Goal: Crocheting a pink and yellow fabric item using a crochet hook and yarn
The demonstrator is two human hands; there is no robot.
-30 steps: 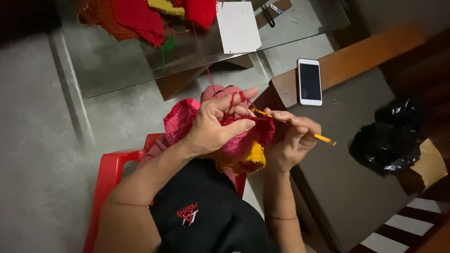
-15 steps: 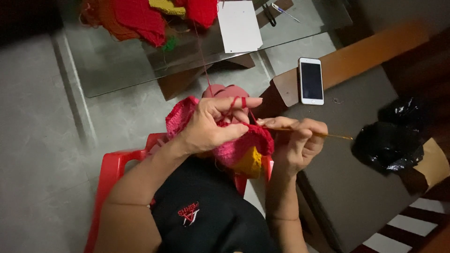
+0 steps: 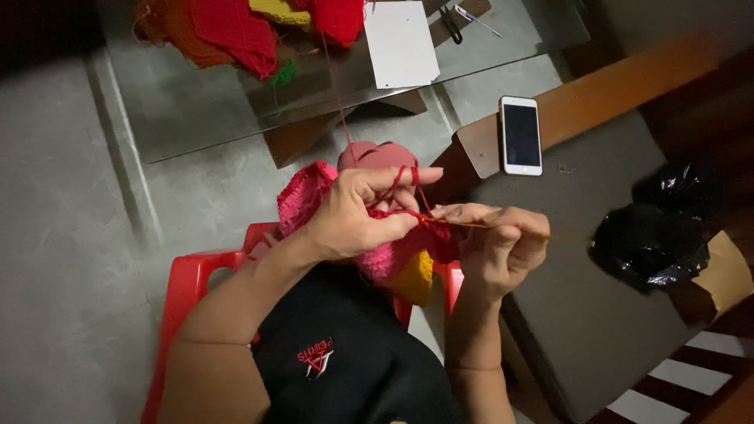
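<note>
Your left hand [image 3: 353, 216] sits over your lap, curled around the pink crochet piece [image 3: 385, 255], thumb and fingers pinching the fabric while the forefinger sticks out straight with red yarn [image 3: 408, 179] looped over it. Your right hand [image 3: 499, 251] is just beside it, fingers pressed together around the hook [image 3: 471, 225], whose tip meets the work at the edge where the two hands nearly touch. A yellow patch [image 3: 416, 279] hangs at the bottom of the piece, above your dark shorts [image 3: 345, 361] and the red chair [image 3: 192, 279].

It looks like you are mid-stitch: the hook is at the working edge and the strand is tensioned over the forefinger. The next move seems to call for catching that strand with the hook tip and drawing it back through, so keep the left pinch firm and the yarn taut but not tight.

To your right, a grey seat [image 3: 597, 283] carries a black bag [image 3: 652, 243], and a phone [image 3: 521, 135] lies on its wooden arm. The yarn runs up and away to the glass desk [image 3: 188, 118], where red and orange knit pieces [image 3: 228, 27], a white sheet [image 3: 399, 43] and a pen [image 3: 477, 21] lie.
</note>
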